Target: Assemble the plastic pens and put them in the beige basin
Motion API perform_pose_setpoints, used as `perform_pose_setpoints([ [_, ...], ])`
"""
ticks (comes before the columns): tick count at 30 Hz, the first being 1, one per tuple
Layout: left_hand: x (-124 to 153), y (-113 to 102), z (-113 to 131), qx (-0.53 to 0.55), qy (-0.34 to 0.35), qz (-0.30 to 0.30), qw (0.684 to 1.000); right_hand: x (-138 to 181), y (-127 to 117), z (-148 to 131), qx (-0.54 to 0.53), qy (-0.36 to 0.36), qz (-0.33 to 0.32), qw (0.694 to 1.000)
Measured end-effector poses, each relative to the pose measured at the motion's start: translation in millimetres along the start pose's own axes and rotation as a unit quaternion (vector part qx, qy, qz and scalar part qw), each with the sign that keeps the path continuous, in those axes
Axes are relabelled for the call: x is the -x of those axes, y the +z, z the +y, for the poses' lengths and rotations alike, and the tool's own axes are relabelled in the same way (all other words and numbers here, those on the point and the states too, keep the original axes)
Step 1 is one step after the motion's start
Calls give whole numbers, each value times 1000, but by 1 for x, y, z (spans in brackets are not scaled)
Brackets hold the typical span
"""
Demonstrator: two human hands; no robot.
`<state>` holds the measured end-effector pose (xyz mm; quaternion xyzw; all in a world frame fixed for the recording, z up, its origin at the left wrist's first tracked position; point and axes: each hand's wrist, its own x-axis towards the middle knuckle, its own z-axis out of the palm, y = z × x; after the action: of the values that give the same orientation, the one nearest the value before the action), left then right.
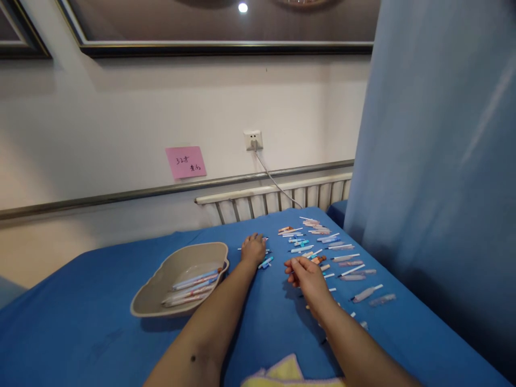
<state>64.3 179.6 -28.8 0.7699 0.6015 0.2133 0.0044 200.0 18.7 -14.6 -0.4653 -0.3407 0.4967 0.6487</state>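
Note:
My left hand (253, 249) rests on the blue cloth, fingers apart and bent down over a small group of pen parts. Beside it lie blue pen pieces (266, 263); what is under the palm is hidden. My right hand (305, 273) hovers over the cloth to the right, its thumb and fingers curled together. Anything inside that grip is too small or hidden to make out. Around it lie rows of pen parts: orange pieces (319, 259), light blue pieces (301, 249), clear barrels (365, 293) and white-ended refills (352, 270).
A beige basin (151, 293) holding several pens (195, 285) stands left of my left forearm. A yellow cloth (284, 371) lies at the near edge. Behind the blue-covered surface (100, 290) are a white railing (258, 194) and a plugged-in cord (276, 183). A blue curtain (427, 161) hangs right.

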Motion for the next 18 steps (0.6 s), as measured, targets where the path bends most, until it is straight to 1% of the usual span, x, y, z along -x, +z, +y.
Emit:
perform_pose_setpoints([
  [3, 2, -8, 6, 67, -14, 20, 997, -1, -1, 3, -3, -2, 4, 1000],
  [5, 9, -15, 9, 120, -21, 30, 992, 0, -2, 3, -3, -2, 4, 1000],
  [7, 25, -24, 10, 177, -35, 36, 983, 0, -3, 4, 5, -6, 2, 1000],
  [10, 65, -36, 2, 263, -67, 32, 962, -1, -5, 6, 37, -17, -4, 999],
  [13, 111, -45, -13, 341, -95, 0, 935, -1, -6, 13, 108, -38, -21, 993],
  [15, 133, -48, -22, 382, -109, -24, 918, 1, -5, 19, 165, -65, -30, 984],
  [16, 139, -50, -26, 415, -121, -33, 901, 2, -3, 22, 187, -74, -32, 979],
  [17, 142, -51, -28, 467, -142, -41, 872, 3, 0, 24, 216, -82, -34, 972],
  [18, 142, -51, -30, 494, -151, -48, 855, 4, 4, 25, 253, -90, -37, 963],
])
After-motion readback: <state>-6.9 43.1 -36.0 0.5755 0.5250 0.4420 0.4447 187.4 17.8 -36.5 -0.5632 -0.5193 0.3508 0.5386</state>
